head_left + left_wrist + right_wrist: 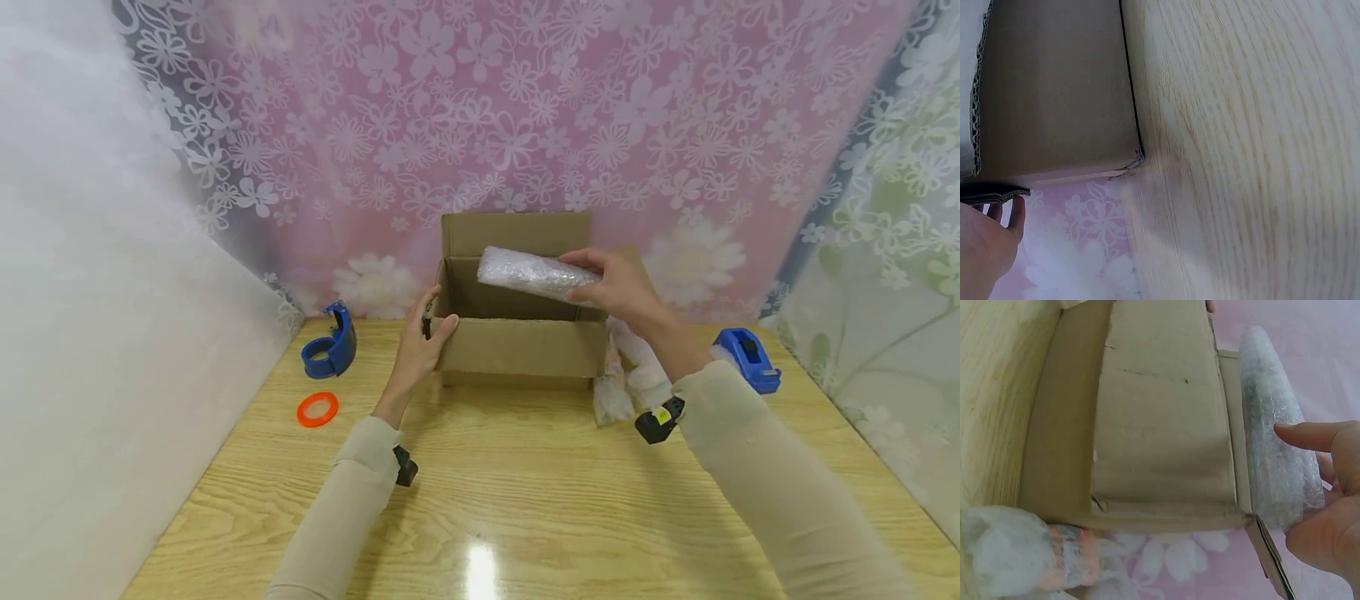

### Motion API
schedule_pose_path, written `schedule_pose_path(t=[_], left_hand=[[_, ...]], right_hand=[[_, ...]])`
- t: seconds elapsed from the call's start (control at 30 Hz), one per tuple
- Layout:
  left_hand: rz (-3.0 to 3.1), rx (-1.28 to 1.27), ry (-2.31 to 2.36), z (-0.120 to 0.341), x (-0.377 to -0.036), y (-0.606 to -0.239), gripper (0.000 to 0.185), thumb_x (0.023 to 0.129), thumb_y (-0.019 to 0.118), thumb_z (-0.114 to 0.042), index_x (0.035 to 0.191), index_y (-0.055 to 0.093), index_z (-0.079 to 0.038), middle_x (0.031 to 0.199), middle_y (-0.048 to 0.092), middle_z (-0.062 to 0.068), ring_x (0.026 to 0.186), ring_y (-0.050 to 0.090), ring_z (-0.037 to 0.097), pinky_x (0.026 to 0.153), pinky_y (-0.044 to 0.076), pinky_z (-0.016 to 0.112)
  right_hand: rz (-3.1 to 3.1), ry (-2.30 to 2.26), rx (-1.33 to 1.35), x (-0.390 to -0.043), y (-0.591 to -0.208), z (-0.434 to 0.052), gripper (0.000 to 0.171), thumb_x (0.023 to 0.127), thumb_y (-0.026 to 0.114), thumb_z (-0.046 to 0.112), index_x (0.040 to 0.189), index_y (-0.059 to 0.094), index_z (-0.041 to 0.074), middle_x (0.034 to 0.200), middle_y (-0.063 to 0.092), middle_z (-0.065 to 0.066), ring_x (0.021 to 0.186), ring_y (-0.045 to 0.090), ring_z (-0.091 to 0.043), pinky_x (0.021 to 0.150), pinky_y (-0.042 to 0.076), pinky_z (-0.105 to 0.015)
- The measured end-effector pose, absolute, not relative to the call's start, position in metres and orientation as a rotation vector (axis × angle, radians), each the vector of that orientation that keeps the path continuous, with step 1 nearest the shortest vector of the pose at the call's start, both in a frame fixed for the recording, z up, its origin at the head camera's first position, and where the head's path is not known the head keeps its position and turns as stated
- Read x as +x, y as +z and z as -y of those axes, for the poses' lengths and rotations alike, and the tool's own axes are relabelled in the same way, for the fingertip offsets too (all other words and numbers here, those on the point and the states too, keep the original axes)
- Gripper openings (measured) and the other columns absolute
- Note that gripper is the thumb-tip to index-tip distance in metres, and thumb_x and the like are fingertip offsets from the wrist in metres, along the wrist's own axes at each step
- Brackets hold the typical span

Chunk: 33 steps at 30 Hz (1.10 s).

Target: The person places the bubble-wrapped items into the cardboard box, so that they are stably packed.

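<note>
An open cardboard box (521,348) stands on the table by the back curtain, its rear flap upright and front flap folded down. My left hand (418,340) grips the box's left side, thumb over the front corner; in the left wrist view its fingers (1017,215) bend at a cardboard edge. My right hand (618,283) holds a long bubble-wrapped package (528,272) by its right end, above the box opening. The right wrist view shows the thumb pressed along the bubble-wrapped package (1272,437). What is inside the wrap is hidden.
Right of the box lie wrapped items, one a clear-wrapped bundle with an orange band (1075,556). A blue tape dispenser (750,360) sits at far right. On the left are another blue tape dispenser (341,340) and an orange ring (301,412). A floral curtain (480,125) hangs behind.
</note>
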<state>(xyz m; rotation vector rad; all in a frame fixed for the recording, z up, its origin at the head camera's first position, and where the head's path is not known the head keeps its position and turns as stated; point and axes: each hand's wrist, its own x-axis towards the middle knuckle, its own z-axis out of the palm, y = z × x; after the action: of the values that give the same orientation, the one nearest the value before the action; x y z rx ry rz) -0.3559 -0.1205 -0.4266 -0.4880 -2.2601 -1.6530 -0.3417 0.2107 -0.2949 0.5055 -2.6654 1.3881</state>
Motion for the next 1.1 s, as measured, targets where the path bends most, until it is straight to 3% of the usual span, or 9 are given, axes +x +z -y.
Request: schedule_pose_path(t=[0.3,0.93,1.1], left_hand=[[2.250,-0.491,-1.644,0.120,-0.359,-0.428,0.069,0.102,0.064,-0.049,0.162,0.036,-0.029,0.169,0.028,-0.003,0.156,0.023,0.030,0.121,0.022,0.065],[2.241,-0.461,-1.650,0.120,-0.360,-0.430,0.067,0.101,0.066,-0.048,0.161,0.038,-0.033,0.167,0.030,-0.005,0.155,0.025,0.026,0.121,0.024,0.063],[2.243,-0.471,-1.656,0.121,-0.359,-0.432,0.069,0.102,0.065,-0.049,0.162,0.037,-0.032,0.168,0.028,-0.006,0.155,0.024,0.028,0.120,0.024,0.065]], right_hand=[[2.725,1.405,0.583,-0.348,-0.307,-0.193,0.056,0.096,0.072,0.001,0.148,0.054,0.004,0.155,0.050,-0.016,0.147,0.040,-0.036,0.117,0.037,-0.052],[2.759,1.345,0.654,-0.353,-0.320,-0.173,0.054,0.093,0.073,-0.003,0.145,0.058,0.003,0.151,0.054,-0.018,0.144,0.043,-0.035,0.116,0.036,-0.051],[2.805,1.290,0.657,-0.351,-0.321,-0.174,0.057,0.094,0.074,0.002,0.148,0.055,0.007,0.157,0.048,-0.016,0.151,0.033,-0.037,0.119,0.032,-0.056]])
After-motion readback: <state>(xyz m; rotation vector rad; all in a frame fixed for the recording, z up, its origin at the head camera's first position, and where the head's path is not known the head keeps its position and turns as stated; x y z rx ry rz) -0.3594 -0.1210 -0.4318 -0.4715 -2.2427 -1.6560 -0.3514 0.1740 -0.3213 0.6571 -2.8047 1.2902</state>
